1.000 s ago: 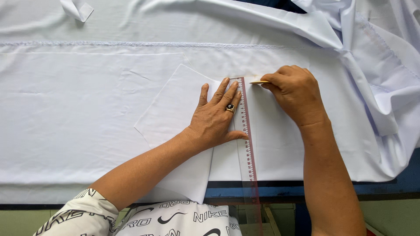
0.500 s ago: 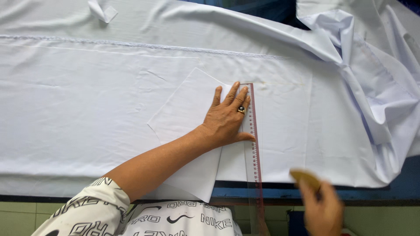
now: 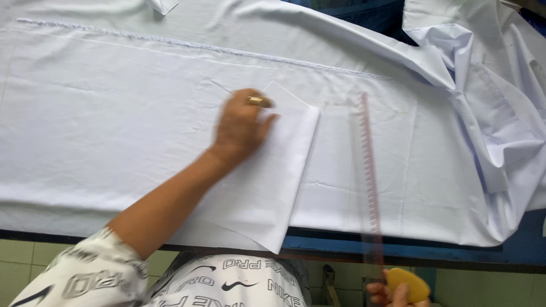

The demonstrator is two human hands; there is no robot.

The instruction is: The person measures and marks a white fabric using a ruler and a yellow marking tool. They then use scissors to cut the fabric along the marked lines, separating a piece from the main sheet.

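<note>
Your left hand (image 3: 242, 128) rests on a white folded fabric piece (image 3: 267, 182), near its upper corner. The fingers are curled inward and blurred, pressing on the cloth; whether they pinch it you cannot tell. 1 gold ring (image 3: 256, 100) shows on a finger. The folded piece lies at the middle of a wide white cloth (image 3: 114, 125) spread flat over the table, and its lower edge hangs just past the blue table edge (image 3: 398, 247).

Just to the right of the folded piece, apart from it, a long clear ruler (image 3: 369, 170) with red markings runs from the cloth down past the table edge. Your right hand (image 3: 392, 293) is at the bottom of the view, fingers closed around a yellow piece of tailor's chalk (image 3: 408, 284) and gripping the ruler's lower end. A crumpled white garment (image 3: 489, 85) lies at the right.
</note>
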